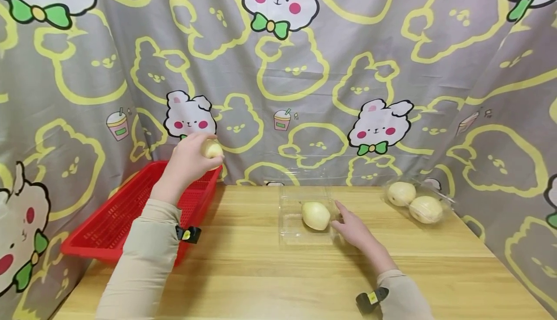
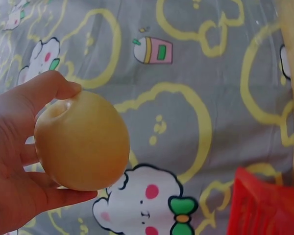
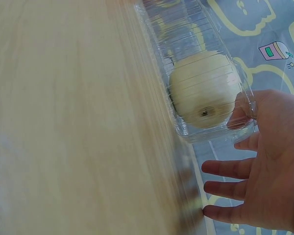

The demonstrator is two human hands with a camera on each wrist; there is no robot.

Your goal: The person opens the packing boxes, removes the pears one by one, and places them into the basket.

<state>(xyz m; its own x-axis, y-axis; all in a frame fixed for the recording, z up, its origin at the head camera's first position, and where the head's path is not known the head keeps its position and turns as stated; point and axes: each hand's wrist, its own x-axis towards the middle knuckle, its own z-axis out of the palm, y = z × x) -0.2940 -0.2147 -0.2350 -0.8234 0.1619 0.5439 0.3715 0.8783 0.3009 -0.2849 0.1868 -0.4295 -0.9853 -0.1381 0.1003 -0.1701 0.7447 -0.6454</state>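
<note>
My left hand (image 1: 189,160) grips a round pale-yellow pear (image 2: 83,142), raised above the far end of the red basket (image 1: 115,253). Its thumb and fingers curl round the fruit's sides, with the stem hollow showing in the left wrist view. On the table, a clear plastic clamshell box (image 1: 289,235) stands with its lid up and another pear (image 1: 315,215) inside. My right hand (image 1: 354,228) is at the box's right side, thumb and index finger at its wall. The right wrist view shows the thumb through the plastic and the other fingers extended outside (image 3: 228,168).
At the back right of the wooden table (image 1: 261,281) lies a second clear box (image 1: 445,195) holding two pears (image 1: 426,210). The red basket takes up the left side. A patterned curtain (image 1: 300,88) hangs close behind the table and along both sides.
</note>
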